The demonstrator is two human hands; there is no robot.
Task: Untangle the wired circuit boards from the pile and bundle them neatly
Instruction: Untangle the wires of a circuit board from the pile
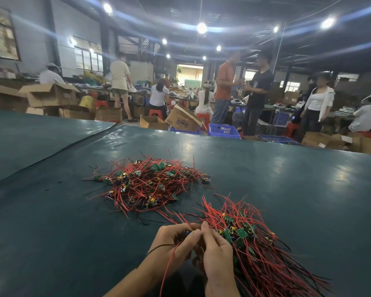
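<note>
A tangled pile of small green circuit boards with red and black wires (147, 182) lies in the middle of the dark green table (287, 179). To its right and nearer me, a combed bundle of the same wired boards (251, 243) lies with its wires running toward the lower right. My left hand (174, 243) and my right hand (216, 251) meet at the bundle's left end. Both pinch one wired board (187, 233) between their fingertips; its red wire hangs down under my left hand.
A seam in the table cover (77, 144) runs across the left side. Beyond the table's far edge are several people, cardboard boxes (183, 120), blue crates (223, 130) and red stools.
</note>
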